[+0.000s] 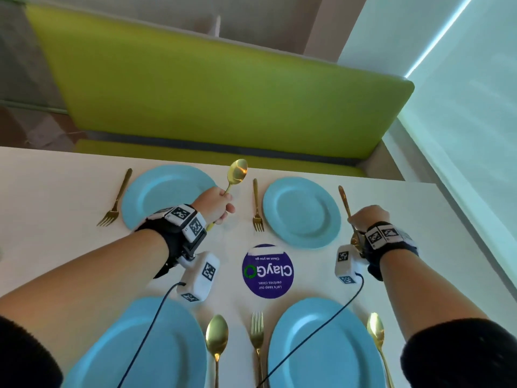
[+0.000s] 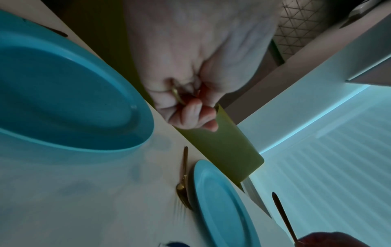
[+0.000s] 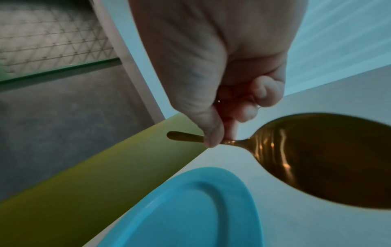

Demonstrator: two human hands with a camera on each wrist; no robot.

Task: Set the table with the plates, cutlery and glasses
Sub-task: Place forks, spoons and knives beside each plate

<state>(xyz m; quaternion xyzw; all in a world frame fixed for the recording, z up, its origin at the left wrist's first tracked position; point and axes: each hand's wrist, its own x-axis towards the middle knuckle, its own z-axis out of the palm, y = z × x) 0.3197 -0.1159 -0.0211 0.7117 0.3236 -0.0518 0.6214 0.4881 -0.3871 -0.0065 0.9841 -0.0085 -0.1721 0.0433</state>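
Note:
Four blue plates lie on the white table [image 1: 56, 247]: far left [image 1: 167, 197], far right [image 1: 302, 212], near left [image 1: 145, 345], near right [image 1: 327, 345]. My left hand [image 1: 223, 208] grips a gold spoon [image 1: 237, 170] by its handle, bowl raised, between the two far plates. In the left wrist view the curled fingers [image 2: 190, 113] wrap that handle [image 2: 176, 95]. My right hand [image 1: 354, 219] pinches a second gold spoon [image 1: 343, 198] just right of the far right plate, handle pointing away, bowl [image 3: 317, 158] towards my wrist. No glasses are in view.
Gold forks lie left of the far left plate [image 1: 116, 203], between the far plates [image 1: 257, 208] and between the near plates [image 1: 257, 337]. Spoons lie right of each near plate [image 1: 216, 337] [image 1: 376, 334]. A purple sticker [image 1: 267, 271] marks the centre. A green bench [image 1: 223, 88] stands beyond.

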